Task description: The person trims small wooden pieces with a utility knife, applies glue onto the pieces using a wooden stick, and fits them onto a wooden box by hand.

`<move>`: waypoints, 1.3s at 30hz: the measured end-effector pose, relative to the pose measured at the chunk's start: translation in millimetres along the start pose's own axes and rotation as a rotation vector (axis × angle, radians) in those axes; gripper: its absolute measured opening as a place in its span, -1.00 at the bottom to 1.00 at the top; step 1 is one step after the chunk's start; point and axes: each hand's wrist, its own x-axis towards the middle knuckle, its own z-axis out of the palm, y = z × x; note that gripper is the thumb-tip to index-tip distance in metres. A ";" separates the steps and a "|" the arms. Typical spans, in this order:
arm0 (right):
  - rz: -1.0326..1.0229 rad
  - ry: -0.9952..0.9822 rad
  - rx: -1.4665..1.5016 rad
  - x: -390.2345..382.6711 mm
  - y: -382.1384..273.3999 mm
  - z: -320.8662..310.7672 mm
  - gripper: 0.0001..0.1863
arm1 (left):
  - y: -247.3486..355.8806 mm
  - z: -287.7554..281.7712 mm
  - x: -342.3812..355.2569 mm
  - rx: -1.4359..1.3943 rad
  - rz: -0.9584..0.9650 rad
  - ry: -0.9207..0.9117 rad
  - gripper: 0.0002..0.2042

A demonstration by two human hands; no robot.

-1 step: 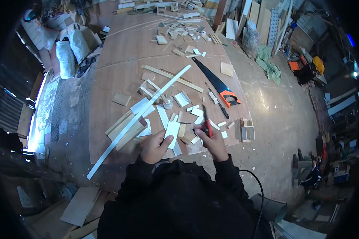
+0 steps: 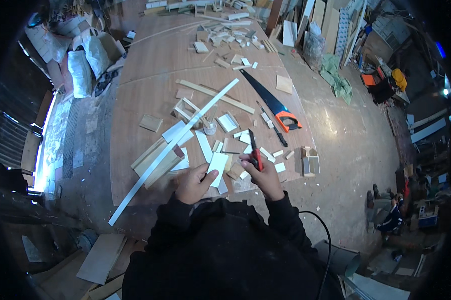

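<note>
My left hand (image 2: pixel 190 187) is closed on a small white-faced rectangular board (image 2: pixel 217 166), its thumb lying on the upper face. Just to the right, my right hand (image 2: pixel 267 181) grips a red-handled knife (image 2: pixel 256 157) with its dark blade pointing away from me. Blade and board are apart. Beyond the hands lie small white and bare wood offcuts (image 2: pixel 244 137), and a thin dark rod (image 2: pixel 230 152) shows past the board's far end. A long white strip (image 2: pixel 171 149) slants over boards to the left of my hands.
The wooden table (image 2: pixel 145 95) carries a handsaw (image 2: pixel 271 102) with an orange and black handle, a slim dark tool (image 2: pixel 275 131), a small jar (image 2: pixel 209 129) and a small wooden box (image 2: pixel 310 162). Offcuts (image 2: pixel 225 37) pile up at the far end. A black cable (image 2: pixel 323 225) curves by my right side.
My right hand has shifted slightly left, and the knife's blade now tilts more to the left. My left hand keeps its hold on the board.
</note>
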 end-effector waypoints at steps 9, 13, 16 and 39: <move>0.235 -0.051 0.138 52.6 37.2 41.6 -0.87 | -22.2 -50.9 36.7 0.183 -0.028 -0.092 -0.63; 0.367 -0.081 0.171 67.6 57.7 52.1 -0.84 | -53.7 -58.7 48.0 0.153 -0.048 -0.087 -0.62; 0.418 -0.058 0.160 82.5 83.8 53.3 -0.85 | -89.4 -55.1 59.9 0.147 -0.068 -0.051 -0.62; 0.086 -0.090 -0.914 97.4 226.2 26.9 -0.64 | -159.3 -38.9 80.3 -0.771 -0.438 0.059 -0.76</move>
